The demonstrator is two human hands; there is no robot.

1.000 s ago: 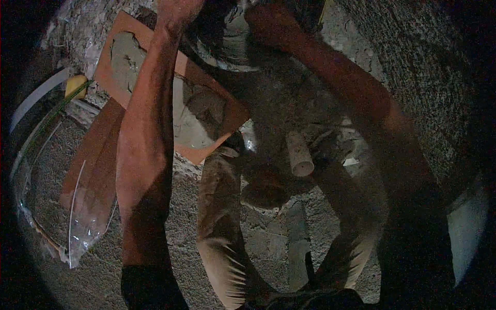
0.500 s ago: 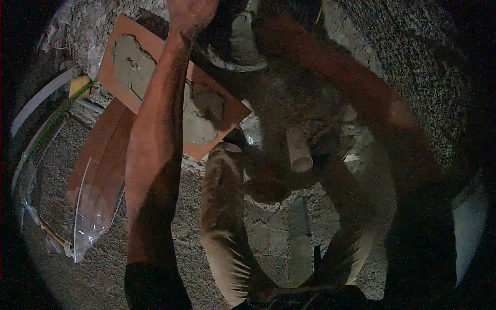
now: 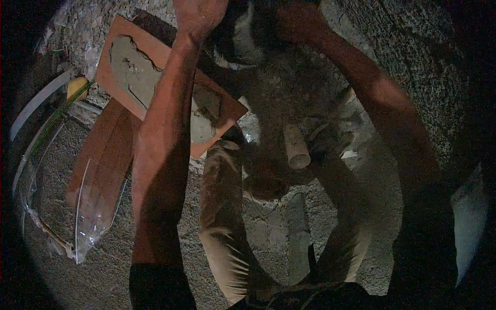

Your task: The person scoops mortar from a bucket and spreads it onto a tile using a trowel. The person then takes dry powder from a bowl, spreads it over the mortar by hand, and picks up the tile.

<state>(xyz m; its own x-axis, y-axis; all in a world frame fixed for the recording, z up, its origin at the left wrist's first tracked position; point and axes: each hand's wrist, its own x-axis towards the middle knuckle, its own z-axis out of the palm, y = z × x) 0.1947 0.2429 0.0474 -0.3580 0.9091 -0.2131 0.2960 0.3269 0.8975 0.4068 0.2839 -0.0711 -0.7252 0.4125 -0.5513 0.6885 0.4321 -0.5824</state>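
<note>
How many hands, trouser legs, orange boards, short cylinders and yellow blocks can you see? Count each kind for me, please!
Hands: 2, the left hand and the right hand
Trouser legs: 2
Orange board: 1
Short cylinder: 1
Yellow block: 1
Total: 7

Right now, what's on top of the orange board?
Grey paste: one patch on the left of the board, another toward its right corner. The left forearm hides the middle; whether the patches join there can't be seen.
</note>
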